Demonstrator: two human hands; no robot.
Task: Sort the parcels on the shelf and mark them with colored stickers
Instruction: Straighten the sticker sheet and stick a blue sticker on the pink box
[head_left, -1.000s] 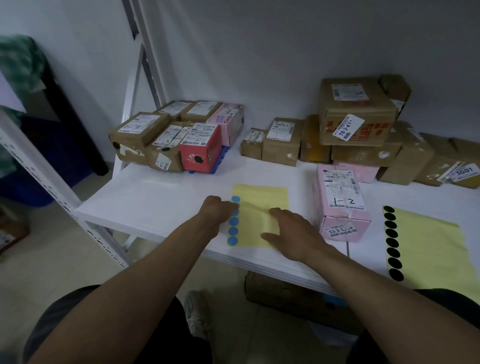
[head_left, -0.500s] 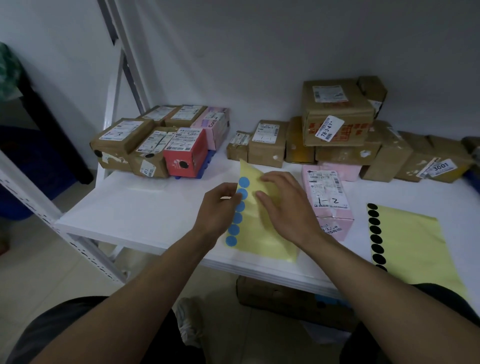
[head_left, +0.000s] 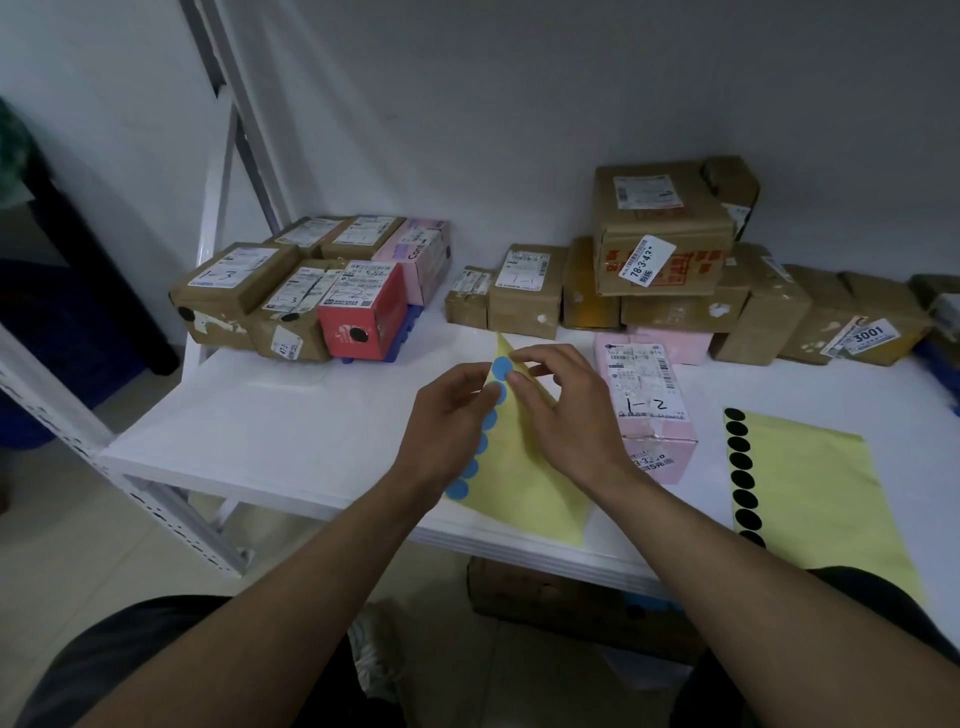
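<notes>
At the left of the shelf (head_left: 260, 415) stand the parcels (head_left: 234, 296) that carry black dots, the red box (head_left: 363, 312) among them. Next comes our left hand (head_left: 447, 415), fingers curled, pinching the left edge of the yellow sticker sheet (head_left: 519, 483) and tipping its far corner up, while the near end rests at the shelf's front edge. Our right hand (head_left: 571, 415) meets it from the other side. Its thumb and forefinger nip the rim of the top blue sticker (head_left: 500, 367), and the other fingers are loosely spread. Whether the rim has lifted we cannot tell. Just beside that hand stands the pink parcel (head_left: 644, 400) marked 1-2, with no dot that we can see. Farther right the black sticker sheet (head_left: 810, 467) lies flat.

We judge the sticker thin, limp and tacky. It is best caught at its very edge with a nail while the backing bends away, and kept from folding onto itself. The parcel looks like stiff, light cardboard, so any flat face should take the dot.
</notes>
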